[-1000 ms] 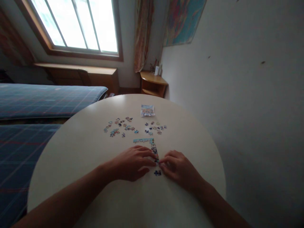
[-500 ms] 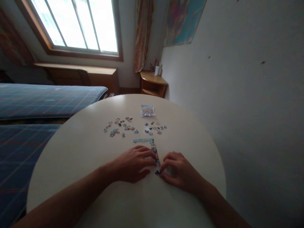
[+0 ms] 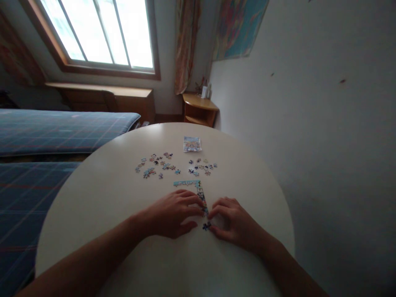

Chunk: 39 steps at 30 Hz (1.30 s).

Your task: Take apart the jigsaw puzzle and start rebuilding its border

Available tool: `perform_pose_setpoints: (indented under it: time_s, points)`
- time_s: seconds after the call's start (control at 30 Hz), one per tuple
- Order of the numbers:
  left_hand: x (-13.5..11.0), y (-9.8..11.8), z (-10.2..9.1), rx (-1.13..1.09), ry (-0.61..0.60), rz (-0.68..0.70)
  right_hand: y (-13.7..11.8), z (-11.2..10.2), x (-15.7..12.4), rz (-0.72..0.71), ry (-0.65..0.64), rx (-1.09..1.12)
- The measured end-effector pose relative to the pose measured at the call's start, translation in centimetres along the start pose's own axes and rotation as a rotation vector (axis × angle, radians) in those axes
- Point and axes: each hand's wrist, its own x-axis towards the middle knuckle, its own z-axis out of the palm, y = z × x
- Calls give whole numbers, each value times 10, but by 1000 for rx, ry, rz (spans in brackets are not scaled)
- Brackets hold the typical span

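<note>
Joined jigsaw pieces form an L-shaped strip, with a light-blue row (image 3: 185, 182) across the top and a dark, multicoloured column (image 3: 201, 193) running down towards me. My left hand (image 3: 177, 212) lies palm down with its fingers apart, the fingertips touching the lower part of the column. Just below the column's end is a dark blue jigsaw piece (image 3: 206, 226). Beside it, my right hand (image 3: 233, 220) is curled, thumb and index finger at the piece's right edge. The exact contact of those fingertips is small and partly hidden.
Loose jigsaw pieces lie in a left group (image 3: 167, 166) and a right group (image 3: 203, 167) on the round white table (image 3: 148, 260). A small picture packet (image 3: 192, 144) is farther back. A plaid mattress (image 3: 62, 128) stands left, a wall (image 3: 324, 144) right.
The dark blue piece has shifted slightly right and towards me and turned a little. My right index finger has moved slightly away from the thumb. My left hand stays nearly still.
</note>
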Motion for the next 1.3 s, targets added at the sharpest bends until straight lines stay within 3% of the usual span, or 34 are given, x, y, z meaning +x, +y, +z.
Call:
perform_pose_setpoints:
  time_s: [0.7, 0.8, 1.0, 1.17, 1.23, 1.3]
  points:
    - [1, -4, -2, -2, -5, 35, 6, 1, -3, -146, 16, -110]
    - [-4, -16, -8, 17, 39, -5, 5, 1, -1, -146, 10, -96]
    - [-21, -55, -18, 123, 131, -227, 2, -1, 2, -122, -29, -98]
    - [-26, -74, -16, 63, 85, -264, -11, -27, 18, 13, -222, -25]
    - [-26, -77, -15, 35, 84, -266, -12, -40, 34, 62, -309, -26]
    - [-25, -78, -14, 11, 83, -263, -7, -48, 57, 50, -314, -70]
